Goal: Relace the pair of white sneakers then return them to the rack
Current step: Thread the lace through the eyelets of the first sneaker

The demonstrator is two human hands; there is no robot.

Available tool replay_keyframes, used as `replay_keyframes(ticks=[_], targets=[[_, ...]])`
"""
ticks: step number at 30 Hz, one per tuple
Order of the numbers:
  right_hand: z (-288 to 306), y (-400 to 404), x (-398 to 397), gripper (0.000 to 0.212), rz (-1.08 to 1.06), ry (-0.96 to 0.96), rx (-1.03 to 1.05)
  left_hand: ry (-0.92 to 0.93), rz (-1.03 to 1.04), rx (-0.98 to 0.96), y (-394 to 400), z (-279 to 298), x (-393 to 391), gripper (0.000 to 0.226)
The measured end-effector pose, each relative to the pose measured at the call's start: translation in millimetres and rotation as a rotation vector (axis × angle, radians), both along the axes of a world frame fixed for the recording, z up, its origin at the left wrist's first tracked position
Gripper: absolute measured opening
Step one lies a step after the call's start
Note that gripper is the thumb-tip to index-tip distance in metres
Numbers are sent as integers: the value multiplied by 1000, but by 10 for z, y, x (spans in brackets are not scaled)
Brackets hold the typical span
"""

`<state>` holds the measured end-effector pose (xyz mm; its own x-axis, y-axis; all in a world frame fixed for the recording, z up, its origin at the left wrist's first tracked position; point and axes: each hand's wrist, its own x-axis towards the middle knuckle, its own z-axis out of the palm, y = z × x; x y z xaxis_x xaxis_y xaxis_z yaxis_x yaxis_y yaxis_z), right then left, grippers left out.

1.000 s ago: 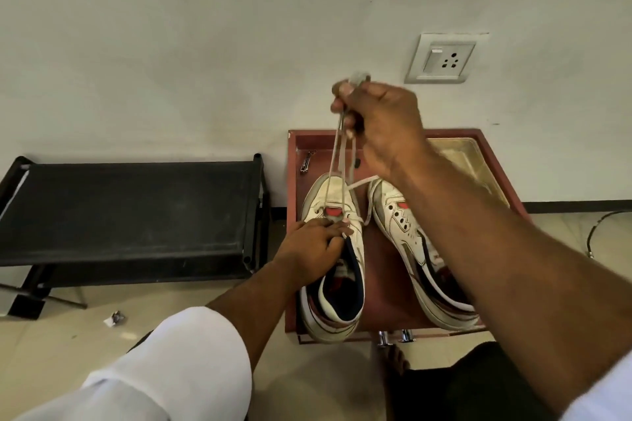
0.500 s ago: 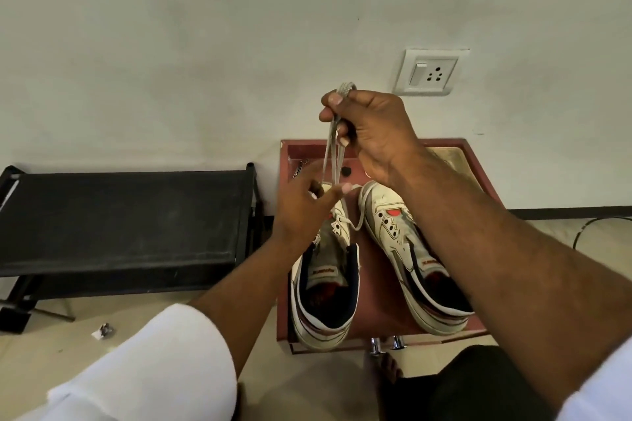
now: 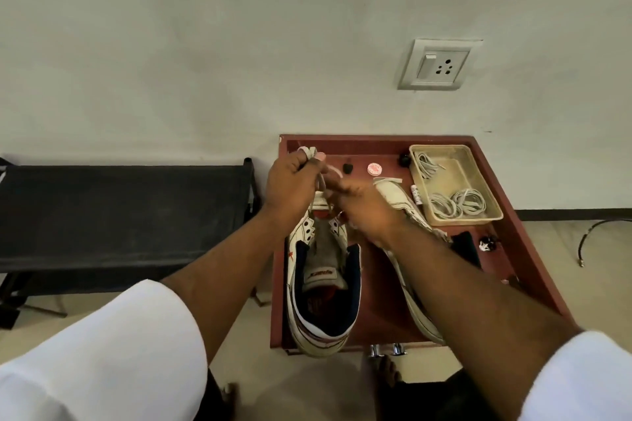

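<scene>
Since half a second ago the right hand (image 3: 366,212) has dropped from well above the shoes to the eyelet rows of the left sneaker (image 3: 323,284), and the left hand (image 3: 290,186) has risen to take the lace (image 3: 309,152); with the arm lowered, the tray's far half is now uncovered. Left hand: fingers curled round the lace, its end poking out above the fist at 12 o'clock. Right hand: fingertips appear to pinch the lace at the top eyelets, though blur makes the exact grip uncertain. Both forearms come in from 6 o'clock, white sleeves at the lower corners. Tongue label on the left sneaker carries red lettering, not legible; a red star sits on its outer side. The right sneaker (image 3: 403,205) lies just beside it at 3 o'clock, mostly under the right forearm. Both rest in the red-brown tray (image 3: 533,249). A beige basket (image 3: 455,178) with coiled laces (image 3: 458,203) sits at 2 o'clock. The black rack (image 3: 119,212) stands at 9 o'clock, the wall socket (image 3: 439,65) at 1 o'clock.
</scene>
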<state>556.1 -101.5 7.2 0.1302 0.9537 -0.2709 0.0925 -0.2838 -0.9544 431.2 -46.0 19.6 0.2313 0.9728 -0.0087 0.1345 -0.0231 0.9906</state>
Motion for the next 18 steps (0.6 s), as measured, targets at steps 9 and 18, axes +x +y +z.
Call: replay_keyframes(ticks=[9,18], targets=[[-70,84,-137,23,34,83,29,29,-49,49,-219,-166,-366,38],[-26,147,40,23,5,38,-45,180,-735,-74,-466,-481,-468,38]])
